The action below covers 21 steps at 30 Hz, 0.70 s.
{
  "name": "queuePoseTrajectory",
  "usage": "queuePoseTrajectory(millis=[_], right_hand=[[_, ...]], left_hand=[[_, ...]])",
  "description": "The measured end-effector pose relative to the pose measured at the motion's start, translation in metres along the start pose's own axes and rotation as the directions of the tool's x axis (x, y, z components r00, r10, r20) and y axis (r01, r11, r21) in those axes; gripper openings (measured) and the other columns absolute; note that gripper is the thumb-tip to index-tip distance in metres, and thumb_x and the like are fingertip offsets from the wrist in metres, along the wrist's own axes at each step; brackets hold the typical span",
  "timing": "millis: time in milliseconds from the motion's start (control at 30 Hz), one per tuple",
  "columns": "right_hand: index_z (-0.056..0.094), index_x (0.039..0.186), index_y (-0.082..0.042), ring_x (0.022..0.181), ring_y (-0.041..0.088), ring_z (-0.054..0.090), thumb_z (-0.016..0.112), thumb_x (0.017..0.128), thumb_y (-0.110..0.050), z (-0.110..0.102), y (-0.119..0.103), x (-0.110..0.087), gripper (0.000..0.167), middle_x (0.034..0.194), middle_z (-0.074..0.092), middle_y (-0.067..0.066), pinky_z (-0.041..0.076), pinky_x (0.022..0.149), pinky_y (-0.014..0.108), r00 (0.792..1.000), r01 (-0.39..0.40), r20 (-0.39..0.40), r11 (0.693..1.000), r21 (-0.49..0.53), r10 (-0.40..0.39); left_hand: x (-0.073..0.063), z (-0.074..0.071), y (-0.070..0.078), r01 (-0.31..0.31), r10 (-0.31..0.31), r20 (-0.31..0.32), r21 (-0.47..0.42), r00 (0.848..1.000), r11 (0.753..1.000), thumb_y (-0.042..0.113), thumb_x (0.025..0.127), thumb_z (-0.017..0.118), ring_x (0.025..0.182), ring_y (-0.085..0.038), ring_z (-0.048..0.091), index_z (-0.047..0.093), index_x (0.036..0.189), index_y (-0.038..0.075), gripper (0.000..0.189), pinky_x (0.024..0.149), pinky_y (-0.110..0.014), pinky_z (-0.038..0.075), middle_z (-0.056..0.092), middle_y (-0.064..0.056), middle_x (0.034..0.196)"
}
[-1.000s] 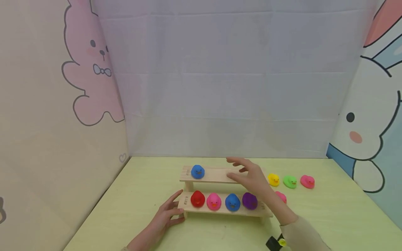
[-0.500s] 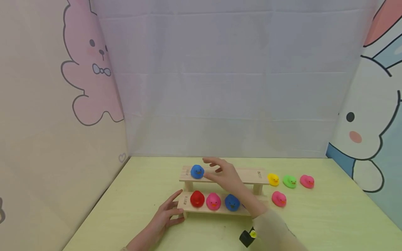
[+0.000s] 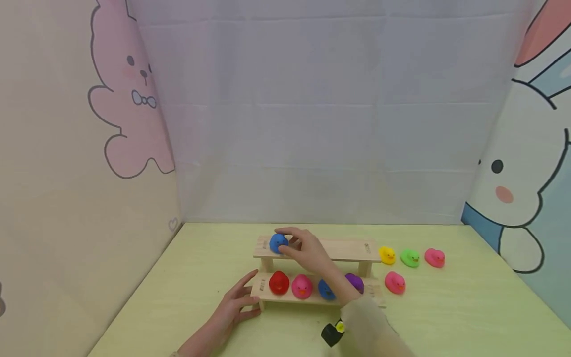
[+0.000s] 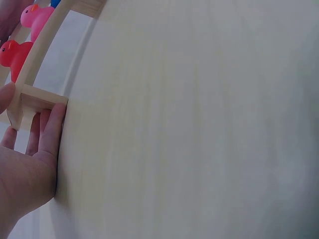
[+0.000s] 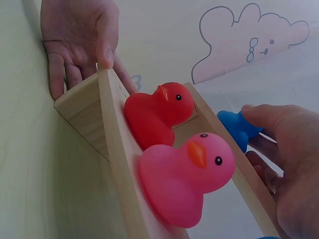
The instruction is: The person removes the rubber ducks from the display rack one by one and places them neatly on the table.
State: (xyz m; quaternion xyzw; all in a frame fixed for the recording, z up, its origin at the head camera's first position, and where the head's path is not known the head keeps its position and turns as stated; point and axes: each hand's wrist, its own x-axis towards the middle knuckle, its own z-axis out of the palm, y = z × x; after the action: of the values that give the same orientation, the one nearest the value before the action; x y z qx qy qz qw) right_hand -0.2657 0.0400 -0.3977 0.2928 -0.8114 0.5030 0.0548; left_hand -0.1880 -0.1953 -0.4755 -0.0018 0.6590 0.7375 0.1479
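Observation:
A two-tier wooden rack (image 3: 339, 249) stands on the table in the head view. On its upper board, at the left end, sits a blue rubber duck (image 3: 275, 243), which my right hand (image 3: 311, 254) pinches between thumb and fingers. My left hand (image 3: 232, 303) holds the lower tier's left end, its thumb on the board's edge and fingers about the leg, as the left wrist view shows. Along the lower board are a red duck (image 3: 279, 283), a pink duck (image 3: 302, 287), a second blue duck (image 3: 325, 290) and a purple duck (image 3: 355, 281); my right forearm partly covers the last two.
Right of the rack lie a yellow duck (image 3: 387, 255), a green duck (image 3: 410, 258) and two pink ducks, one far (image 3: 434, 258) and one nearer (image 3: 395, 282). A black device (image 3: 332, 334) shows under my right sleeve. A white sheet (image 3: 285, 124) hangs behind the table.
My right hand has moved left along the upper board from its right part to the blue duck and now pinches it. My left hand has stayed at the rack's end.

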Motion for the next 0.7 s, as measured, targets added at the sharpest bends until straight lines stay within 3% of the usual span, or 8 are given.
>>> queuePoseTrajectory(millis=[367,700], right_hand=[[0.063,0.130,-0.011,0.087,0.019,0.063,0.069,0.093,-0.017,-0.0009,-0.0025,-0.0026,0.039,0.109,0.065,0.008,0.053,0.074,0.032,1.000,0.024,0.015,0.998,0.061,-0.025],[0.065,0.127,-0.015,0.086,0.017,0.062,0.072,0.090,-0.019,-0.0021,-0.0048,-0.0029,0.038,0.106,0.065,0.003,0.054,0.073,0.031,0.999,-0.032,-0.005,0.996,0.088,0.033]], left_hand=[[-0.0019,0.0008,0.0009,0.008,-0.008,-0.017,0.007,1.000,1.000,0.014,0.088,0.070,0.103,-0.025,0.060,0.028,0.155,0.013,0.079,0.087,-0.045,0.052,0.051,-0.018,0.128],[-0.0016,0.0007,0.0013,-0.003,0.003,-0.006,0.002,1.000,1.000,0.015,0.089,0.069,0.104,-0.026,0.060,0.028,0.155,0.014,0.077,0.087,-0.045,0.052,0.051,-0.018,0.128]])
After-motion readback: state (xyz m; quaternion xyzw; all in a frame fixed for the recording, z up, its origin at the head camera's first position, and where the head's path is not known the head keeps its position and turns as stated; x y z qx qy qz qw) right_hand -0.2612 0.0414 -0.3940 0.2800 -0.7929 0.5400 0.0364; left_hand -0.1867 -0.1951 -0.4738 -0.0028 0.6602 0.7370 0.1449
